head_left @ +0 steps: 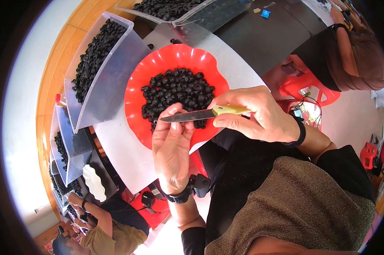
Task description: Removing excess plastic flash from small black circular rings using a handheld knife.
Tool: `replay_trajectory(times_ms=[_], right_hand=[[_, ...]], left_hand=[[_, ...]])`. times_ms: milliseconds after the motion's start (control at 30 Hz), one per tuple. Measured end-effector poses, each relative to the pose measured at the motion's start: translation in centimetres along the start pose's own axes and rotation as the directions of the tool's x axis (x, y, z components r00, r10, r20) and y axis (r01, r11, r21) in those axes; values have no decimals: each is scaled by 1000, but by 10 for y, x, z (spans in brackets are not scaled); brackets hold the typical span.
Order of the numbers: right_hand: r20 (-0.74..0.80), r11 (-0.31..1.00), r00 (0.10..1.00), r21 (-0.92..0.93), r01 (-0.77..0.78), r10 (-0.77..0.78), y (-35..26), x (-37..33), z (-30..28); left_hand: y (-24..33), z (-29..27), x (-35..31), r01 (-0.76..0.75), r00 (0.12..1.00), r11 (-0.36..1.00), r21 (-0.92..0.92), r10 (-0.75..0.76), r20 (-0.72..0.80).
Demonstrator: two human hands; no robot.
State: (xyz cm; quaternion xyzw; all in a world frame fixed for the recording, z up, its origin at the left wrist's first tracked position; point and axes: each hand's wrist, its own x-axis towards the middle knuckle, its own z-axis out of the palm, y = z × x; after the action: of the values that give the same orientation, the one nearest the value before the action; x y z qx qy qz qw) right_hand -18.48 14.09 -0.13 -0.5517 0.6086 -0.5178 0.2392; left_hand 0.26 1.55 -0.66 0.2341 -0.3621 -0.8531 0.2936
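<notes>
My right hand [260, 112] is closed round the yellow-green handle of a knife [191, 116], its blade pointing left. Palm up, my left hand [172, 148] has its thumb and fingers curled together right at the blade. Whatever those fingertips may pinch is hidden by the blade and too small to name. Both hands are over the near edge of a red scalloped bowl [134, 91]. A heap of small round black parts [175, 91] fills the middle of the bowl.
The bowl stands on a white board [126, 159]. A clear plastic bin [111, 80] of black parts stands left of it, another bin [192, 27] behind. Co-workers sit at lower left [111, 225] and upper right [358, 59]. A red stool [313, 87] is at right.
</notes>
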Motion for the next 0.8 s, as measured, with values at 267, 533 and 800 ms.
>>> replay_trajectory(times_ms=[267,533,800], right_hand=[[-14,986,994,-127,106,-109,-1,-3,6],[-35,971,991,-208,121,-131,-1,0,6],[-68,979,992,-182,91,-105,0,1,10]], left_hand=[[-4,0,0,-23,999,998,-53,24,31],[-4,2,1,-12,999,996,-86,14,31],[-5,-2,1,-21,999,992,-127,26,39]])
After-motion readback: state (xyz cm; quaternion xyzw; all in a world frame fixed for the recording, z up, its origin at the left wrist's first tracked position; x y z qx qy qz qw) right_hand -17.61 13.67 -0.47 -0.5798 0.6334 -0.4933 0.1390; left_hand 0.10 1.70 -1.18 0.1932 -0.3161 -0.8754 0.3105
